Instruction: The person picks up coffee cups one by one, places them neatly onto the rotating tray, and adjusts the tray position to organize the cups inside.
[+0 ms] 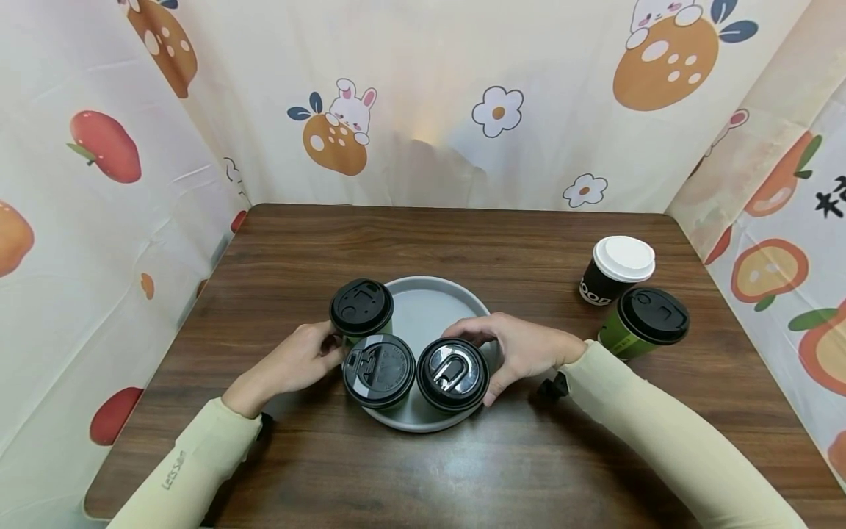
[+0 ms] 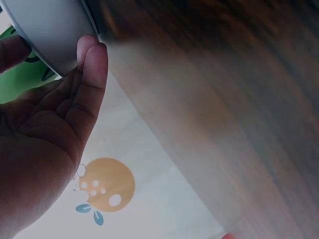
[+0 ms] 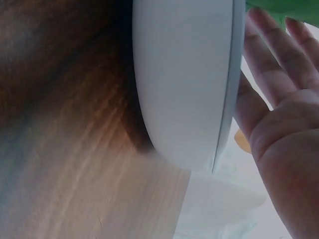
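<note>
Three coffee cups with black lids stand on a round grey tray (image 1: 432,301). My left hand (image 1: 300,360) is at the tray's left side, with thumb and forefinger around the back-left coffee cup (image 1: 361,307). In the left wrist view its lower fingers (image 2: 94,64) overlap the tray's outer wall, near the green cup body (image 2: 22,82). Beside that cup sits the front-left coffee cup (image 1: 379,371). My right hand (image 1: 518,349) reaches over the tray's right rim and grips the right-hand coffee cup (image 1: 452,375), thumb in front and fingers behind; its fingertips are partly hidden.
To the right on the brown wooden table (image 1: 317,242) stand a black cup with a white lid (image 1: 621,261) and a green cup with a black lid (image 1: 648,319). A printed curtain (image 1: 423,169) closes off the table's back and sides.
</note>
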`<state>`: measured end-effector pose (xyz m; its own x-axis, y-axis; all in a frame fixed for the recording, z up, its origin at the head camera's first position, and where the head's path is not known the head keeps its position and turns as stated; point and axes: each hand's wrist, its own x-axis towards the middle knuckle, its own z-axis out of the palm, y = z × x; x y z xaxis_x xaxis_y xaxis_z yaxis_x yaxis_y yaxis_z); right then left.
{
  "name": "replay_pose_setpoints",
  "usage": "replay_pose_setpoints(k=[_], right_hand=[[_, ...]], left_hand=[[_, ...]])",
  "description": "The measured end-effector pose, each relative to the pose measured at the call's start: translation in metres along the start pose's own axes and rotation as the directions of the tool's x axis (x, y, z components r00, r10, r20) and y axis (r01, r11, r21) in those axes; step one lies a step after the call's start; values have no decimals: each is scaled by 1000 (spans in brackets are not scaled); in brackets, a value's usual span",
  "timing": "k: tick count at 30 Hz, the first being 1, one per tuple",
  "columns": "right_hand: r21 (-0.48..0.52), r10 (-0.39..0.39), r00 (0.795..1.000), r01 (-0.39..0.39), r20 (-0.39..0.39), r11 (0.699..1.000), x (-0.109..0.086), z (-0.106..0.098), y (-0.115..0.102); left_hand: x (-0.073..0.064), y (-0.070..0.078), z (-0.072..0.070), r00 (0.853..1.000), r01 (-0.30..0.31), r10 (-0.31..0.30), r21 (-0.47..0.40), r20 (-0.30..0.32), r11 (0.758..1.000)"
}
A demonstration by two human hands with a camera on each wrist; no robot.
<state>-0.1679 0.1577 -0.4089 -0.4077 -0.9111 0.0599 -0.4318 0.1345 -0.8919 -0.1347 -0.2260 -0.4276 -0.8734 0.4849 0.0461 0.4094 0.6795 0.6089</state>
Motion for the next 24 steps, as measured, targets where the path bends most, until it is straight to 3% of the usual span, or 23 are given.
replay_pose_setpoints(k=[7, 10, 12, 15, 17, 20, 24], right_hand=[[29, -25, 999, 24, 38, 999, -6, -14, -3], [32, -48, 999, 47, 19, 998, -9, -21, -3], [35, -47, 998, 48, -31, 998, -10, -24, -3], [47, -5, 986, 13, -167, 999, -9, -27, -1], [30, 46, 957, -39, -285, 999, -7, -28, 1], [-30, 107, 894, -134, -436, 991, -4, -28, 5], [-112, 131, 821, -230, -555, 967, 1, -28, 9]], left_hand=[[1, 0, 0, 1000, 5, -5, -12, 10, 1000], [1, 0, 0, 1000, 5, -5, -15, 11, 1000], [2, 0, 0, 1000, 6, -6, -17, 12, 1000], [2, 0, 0, 1000, 8, -8, -16, 12, 1000], [1, 0, 1, 1000, 9, -9, -15, 13, 1000], [1, 0, 1, 1000, 10, -10, -12, 12, 1000], [1, 0, 1, 1000, 9, -9, -4, 8, 1000]])
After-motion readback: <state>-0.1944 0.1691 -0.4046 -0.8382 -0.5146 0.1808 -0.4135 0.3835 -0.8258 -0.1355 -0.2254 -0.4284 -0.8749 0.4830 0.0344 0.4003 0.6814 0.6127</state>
